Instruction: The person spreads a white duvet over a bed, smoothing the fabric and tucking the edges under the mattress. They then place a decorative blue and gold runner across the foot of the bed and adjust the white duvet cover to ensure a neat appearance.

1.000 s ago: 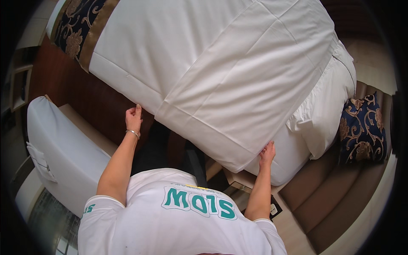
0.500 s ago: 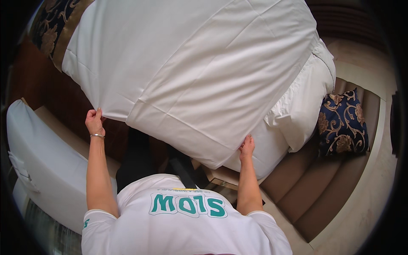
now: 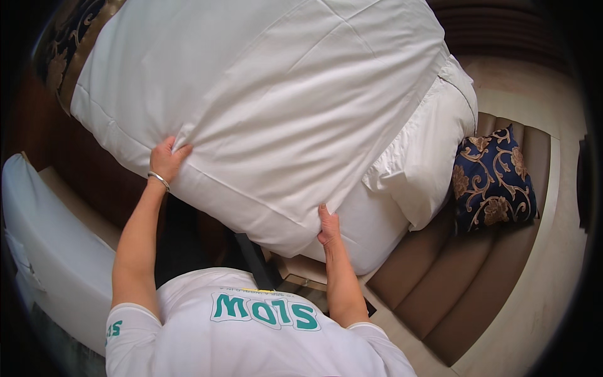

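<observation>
A large white duvet [image 3: 264, 107] covers the bed and hangs over its near side, with creases fanning between my hands. My left hand [image 3: 168, 159], a silver bangle at its wrist, pinches a fold of the duvet a little in from its near edge. Farther right, my right hand [image 3: 328, 227] grips the duvet near its corner, thumb on top and the other fingers mostly hidden. Past that corner, the white mattress side [image 3: 377, 232] and a white pillow [image 3: 427, 166] with a gathered, wrinkled cover show from under the duvet.
A dark blue cushion [image 3: 496, 182] with gold scrolls leans against a brown padded headboard [image 3: 433, 276] at right. A patterned bed runner [image 3: 59, 60] lies at the far left. Something long and white-covered [image 3: 56, 232] stands at left. A low cabinet [image 3: 304, 276] is by my body.
My left hand has moved right and farther in, from the duvet's edge onto a fold of its top. My right hand has shifted left and slightly nearer. The view has also shifted a little.
</observation>
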The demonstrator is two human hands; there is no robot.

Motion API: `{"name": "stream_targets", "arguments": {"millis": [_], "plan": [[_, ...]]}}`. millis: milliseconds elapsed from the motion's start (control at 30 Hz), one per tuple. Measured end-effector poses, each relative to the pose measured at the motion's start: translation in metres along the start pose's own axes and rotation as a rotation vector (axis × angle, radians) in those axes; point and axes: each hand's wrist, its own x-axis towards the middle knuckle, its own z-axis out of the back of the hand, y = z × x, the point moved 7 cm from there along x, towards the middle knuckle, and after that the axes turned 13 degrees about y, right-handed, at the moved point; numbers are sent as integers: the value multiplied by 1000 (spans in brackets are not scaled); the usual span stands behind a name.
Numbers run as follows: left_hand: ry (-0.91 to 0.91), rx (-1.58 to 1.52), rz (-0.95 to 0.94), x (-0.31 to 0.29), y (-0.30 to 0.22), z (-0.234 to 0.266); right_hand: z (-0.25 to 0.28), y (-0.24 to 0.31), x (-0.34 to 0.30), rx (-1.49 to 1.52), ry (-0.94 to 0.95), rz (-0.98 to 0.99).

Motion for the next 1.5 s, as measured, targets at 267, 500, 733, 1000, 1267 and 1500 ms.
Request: {"name": "stream_targets", "arguments": {"millis": [267,500,733,1000,1267,1500], "plan": [[131,-297,-8,-11,-11,-60,40,39,-80,137,227,236],[212,-332,-8,-38,-42,-101,74,79,-118,134,130,178],[156,-103,-64,-60,-10,-38,55,-43,-69,-119,139,120],[216,-356,-17,-55,5,-39,77,-123,-113,-303,-216,-21],[308,-390,-98,-9,-45,-37,86,54,-1,-216,-415,158],[-8,-370,38,-16,41,9,113,54,46,-371,-475,171]]}}
